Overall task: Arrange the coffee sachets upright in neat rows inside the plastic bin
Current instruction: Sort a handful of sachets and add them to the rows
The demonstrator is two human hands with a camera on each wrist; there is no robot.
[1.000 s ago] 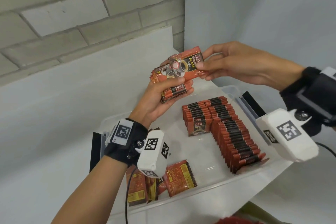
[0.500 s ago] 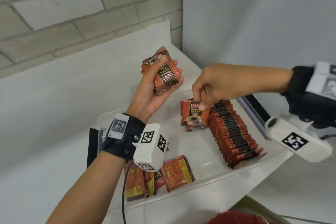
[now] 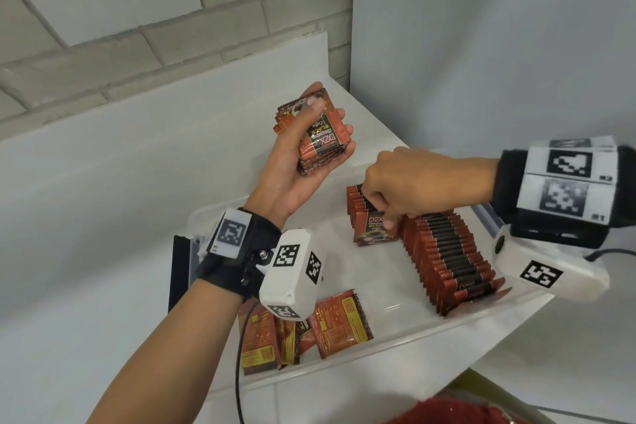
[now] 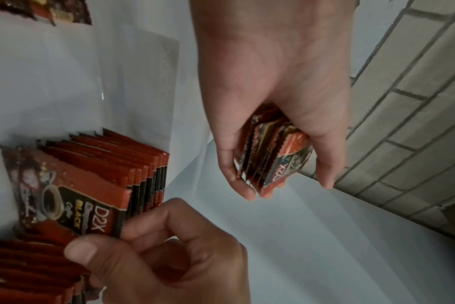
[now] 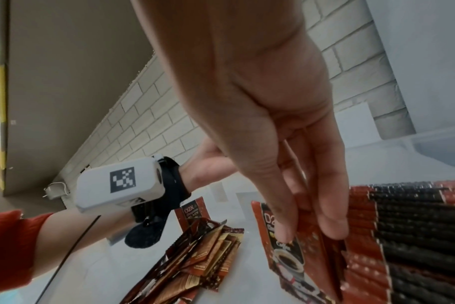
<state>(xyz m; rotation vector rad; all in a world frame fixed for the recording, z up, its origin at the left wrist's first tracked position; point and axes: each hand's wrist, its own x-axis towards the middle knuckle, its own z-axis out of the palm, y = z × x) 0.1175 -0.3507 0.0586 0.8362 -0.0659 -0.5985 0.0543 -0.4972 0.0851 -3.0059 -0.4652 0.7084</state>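
My left hand is raised above the far left of the clear plastic bin and grips a stack of red coffee sachets, also seen in the left wrist view. My right hand reaches down into the bin and pinches the top edge of one upright sachet at the front of a short row. Thumb and fingers clamp that sachet. A long upright row fills the bin's right side.
Several loose sachets lie flat in the bin's near left corner, partly under my left wrist camera. A black latch sits on the bin's left end. A brick wall stands behind, a white wall to the right, and red cloth lies at the bottom edge.
My right hand took one sachet off the stack in my left hand, carried it down and now holds it upright against the short row. The left hand stayed raised with the stack.
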